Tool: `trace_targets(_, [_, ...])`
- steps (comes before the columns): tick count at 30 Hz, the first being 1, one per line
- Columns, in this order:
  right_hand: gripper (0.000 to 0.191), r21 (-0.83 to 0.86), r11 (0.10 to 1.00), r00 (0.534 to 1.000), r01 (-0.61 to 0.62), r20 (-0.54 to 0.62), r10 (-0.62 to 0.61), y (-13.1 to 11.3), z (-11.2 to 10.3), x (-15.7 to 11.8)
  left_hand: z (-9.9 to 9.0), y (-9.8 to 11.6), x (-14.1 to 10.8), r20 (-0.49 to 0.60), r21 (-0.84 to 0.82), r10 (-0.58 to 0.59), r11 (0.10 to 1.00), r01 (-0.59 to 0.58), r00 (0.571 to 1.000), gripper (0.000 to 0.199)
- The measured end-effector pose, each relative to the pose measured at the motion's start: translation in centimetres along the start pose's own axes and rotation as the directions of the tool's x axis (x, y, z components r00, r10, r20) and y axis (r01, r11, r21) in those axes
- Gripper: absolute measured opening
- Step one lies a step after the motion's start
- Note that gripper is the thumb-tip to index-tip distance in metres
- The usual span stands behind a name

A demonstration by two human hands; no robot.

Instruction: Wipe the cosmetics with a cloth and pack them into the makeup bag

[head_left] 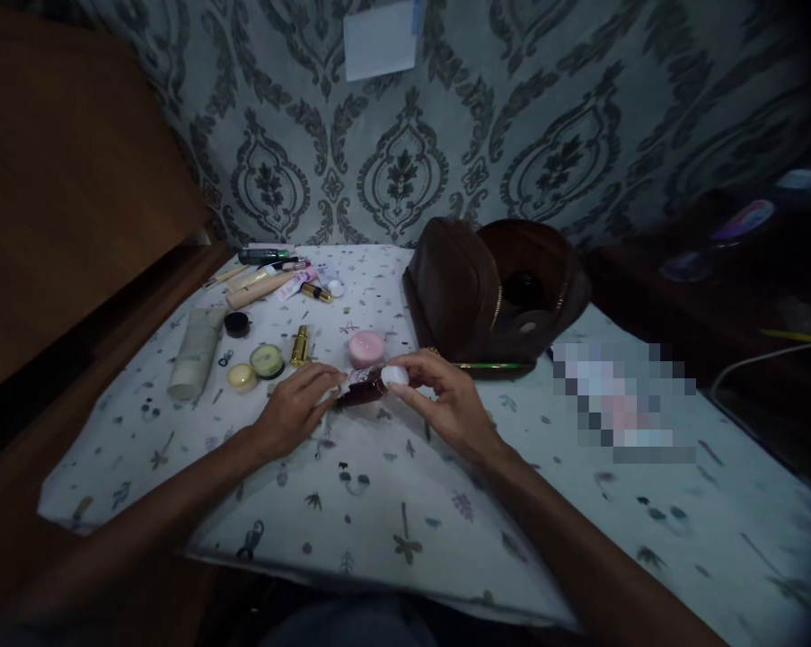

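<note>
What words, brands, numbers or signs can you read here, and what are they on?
None can be read.
Bottle in the left hand, its cap in the right hand: label too blurred.
Big tube: too blurred.
Pink tube: marks too small.
Wall paper sheet: no writing shows.
Pixelated patch: hidden.

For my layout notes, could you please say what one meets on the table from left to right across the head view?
Pale squeeze tube, small yellow jar, green jar, gold tube, pink jar, brown bag, pixelated item.
</note>
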State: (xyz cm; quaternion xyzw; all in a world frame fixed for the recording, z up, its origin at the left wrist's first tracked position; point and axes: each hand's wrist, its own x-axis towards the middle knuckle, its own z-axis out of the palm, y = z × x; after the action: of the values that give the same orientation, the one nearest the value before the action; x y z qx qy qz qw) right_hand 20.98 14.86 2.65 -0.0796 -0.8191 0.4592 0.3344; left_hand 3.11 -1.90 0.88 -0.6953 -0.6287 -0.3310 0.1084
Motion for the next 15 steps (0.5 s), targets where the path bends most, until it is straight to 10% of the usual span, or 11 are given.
trace_targets(8, [0.016,0.028,0.999,0.999,0.03,-0.018,-0.029,0.3,0.4,-0.2,0.3,-0.6,-0.5,-0.037,-0.093,-0.109,0.99,0.105,0.993,0.021])
trace_targets(15, [0.018,0.041,0.995,0.996,0.091,-0.011,-0.09,0.1,0.6,-0.3,-0.1,2.4,1.9,-0.075,-0.011,0.134,0.991,-0.135,0.988,0.031])
